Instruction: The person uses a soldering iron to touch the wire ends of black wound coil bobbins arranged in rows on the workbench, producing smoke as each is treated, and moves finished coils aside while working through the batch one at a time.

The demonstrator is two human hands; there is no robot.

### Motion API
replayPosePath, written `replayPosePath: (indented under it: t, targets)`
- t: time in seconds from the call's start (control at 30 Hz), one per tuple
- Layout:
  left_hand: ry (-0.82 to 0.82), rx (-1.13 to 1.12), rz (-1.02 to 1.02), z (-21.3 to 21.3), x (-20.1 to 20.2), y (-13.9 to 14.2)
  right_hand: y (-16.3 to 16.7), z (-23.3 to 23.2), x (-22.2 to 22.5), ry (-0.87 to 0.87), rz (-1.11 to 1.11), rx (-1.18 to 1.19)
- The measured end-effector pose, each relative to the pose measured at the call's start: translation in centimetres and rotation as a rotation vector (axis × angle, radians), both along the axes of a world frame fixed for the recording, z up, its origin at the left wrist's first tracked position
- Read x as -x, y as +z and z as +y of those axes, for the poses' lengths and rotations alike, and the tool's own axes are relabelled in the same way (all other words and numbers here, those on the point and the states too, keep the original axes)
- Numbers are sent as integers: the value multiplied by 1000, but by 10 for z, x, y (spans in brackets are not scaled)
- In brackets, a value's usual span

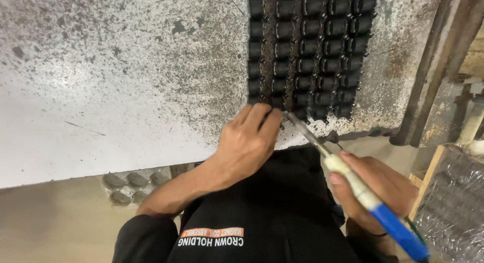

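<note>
Roughly: five columns of small black spool-shaped parts stand packed on the table, running from the top of the view down to the near edge. Whether each one is finished cannot be told; they all look alike, matte black and ribbed, with dark grime between the rows. Judging by position alone, work sits at the nearest row, far-left column, so most of the array lies beyond the grips.

Left hand: fingers curled down over the near-left corner of the array, pressing on or pinching a part just under the fingertips. The part itself is hidden, so cannot tell if it is actually gripped.

Right hand: closed around the handle of a screwdriver-like tool. Cream collar, blue handle behind, thin bright metal shaft. The tip meets the array just right of the left fingertips.

Table: whitish sheet, rough, heavily speckled and stained black, worst around the parts. Below its edge, left of the left forearm, a clear blister tray of grey oval lumps. Right of the right hand, a plastic-wrapped bundle of dark parts. Black garment below both hands.
</note>
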State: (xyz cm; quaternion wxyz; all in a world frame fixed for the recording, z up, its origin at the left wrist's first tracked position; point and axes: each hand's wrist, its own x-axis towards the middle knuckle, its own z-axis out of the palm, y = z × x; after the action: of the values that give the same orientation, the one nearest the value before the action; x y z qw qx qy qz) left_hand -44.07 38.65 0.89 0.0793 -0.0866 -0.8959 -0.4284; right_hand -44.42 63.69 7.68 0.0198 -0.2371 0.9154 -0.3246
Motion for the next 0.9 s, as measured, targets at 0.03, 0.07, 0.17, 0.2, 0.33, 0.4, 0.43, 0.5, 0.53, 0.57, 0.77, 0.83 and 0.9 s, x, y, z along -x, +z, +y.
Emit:
replayPosePath:
  t: [0.03, 0.07, 0.17, 0.2, 0.33, 0.4, 0.43, 0.5, 0.53, 0.57, 0.77, 0.83, 0.9]
  targets:
    - [22, 2, 48, -8, 0, 9, -4, 6, -1, -64, 35, 44]
    - [39, 2, 96, -21, -1, 18, -12, 9, -2, -132, 72, 88]
    - [118, 71, 283, -33, 4, 26, -42, 16, -7, -312, -112, 527]
    - [143, 106, 367, -33, 8, 22, -48, 19, -9, -289, -57, 425]
    - [54, 94, 28, -12, 21, -9, -62, 30, -12, -203, 44, 251]
    - [95, 83, 49, -5, 21, -22, -65, 31, -12, -207, 55, 276]
    - [84, 89, 40, -3, 20, -26, -65, 31, -11, -209, 50, 279]
    - [78, 107, 25, -2, 18, -31, -66, 28, -10, -207, 33, 258]
    - [80, 113, 29, -2, 18, -32, -65, 25, -8, -207, 31, 236]
    - [80, 121, 33, -2, 18, -33, -64, 21, -6, -204, 36, 219]
    - [66, 135, 21, 1, 18, -30, -41, 2, 10, -110, -29, 231]
    - [61, 126, 17, 1, 18, -27, -27, -1, 15, -64, -88, 179]
    - [46, 111, 9, 2, 19, -25, -20, -7, 19, -39, -94, 145]
